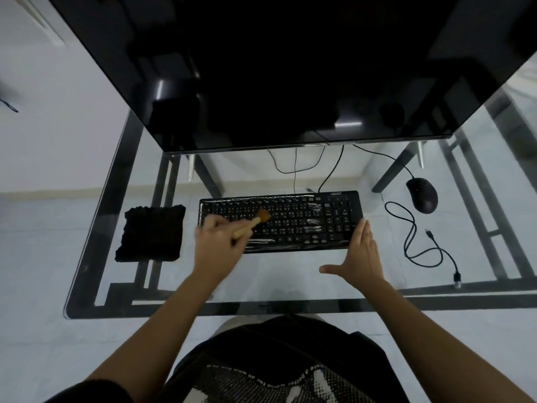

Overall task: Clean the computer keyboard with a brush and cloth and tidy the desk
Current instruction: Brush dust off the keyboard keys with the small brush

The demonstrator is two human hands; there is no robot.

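Observation:
A black keyboard [293, 219] lies on the glass desk [261, 280] below the monitor. My left hand [216, 245] grips a small wooden-handled brush [252, 223]. Its brown bristles sit on the keys at the keyboard's left-middle. My right hand [359, 254] is flat with straight fingers and the thumb spread out. Its fingertips press the keyboard's front right corner. A black cloth [152, 232] lies folded on the desk to the left of the keyboard, apart from both hands.
A large dark monitor [276, 68] overhangs the back of the desk. A black mouse [422, 194] lies at the right, with a loose coiled cable [418, 242] in front of it. Thin cables run from behind the keyboard to the monitor.

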